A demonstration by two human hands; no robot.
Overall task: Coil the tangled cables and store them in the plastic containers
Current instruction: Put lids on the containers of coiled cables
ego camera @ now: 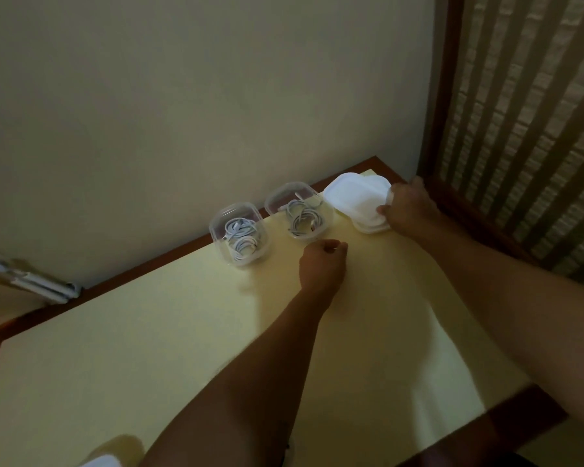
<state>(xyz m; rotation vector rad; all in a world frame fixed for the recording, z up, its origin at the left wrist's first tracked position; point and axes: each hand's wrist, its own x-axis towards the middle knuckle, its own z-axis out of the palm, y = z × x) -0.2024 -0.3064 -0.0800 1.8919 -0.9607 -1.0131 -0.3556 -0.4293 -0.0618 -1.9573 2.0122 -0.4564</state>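
**Cables are in, but the lids could still make a mess of it**

Both clear tubs sit at the back of the table [182,332] by the wall. The left container [216,227] has its cables [241,235] coiled inside, and the right container [273,197] holds its own bundle [302,219]. Neither has a lid on that I can see.

The right hand [407,207] is gripping the edge of the white lid stack [351,202] in the far corner. The left hand [321,264] sits just in front of the right container, fingers loosely curled, holding nothing as far as I can tell.

Stuff that could go sideways, imo:

- Those lids look nested tight. Grab by the edge and two could come up together, or the whole stack slides along.
- The coils look springy and loose. If a loop sits above the rim, the lid gets pinched on it and won't seat.
- The tubs look light. Press a lid down with nothing bracing the tub and it could skid into the wall or its neighbour.
- The lighting is dim and the plastic is clear, so the rim is easy to misjudge.
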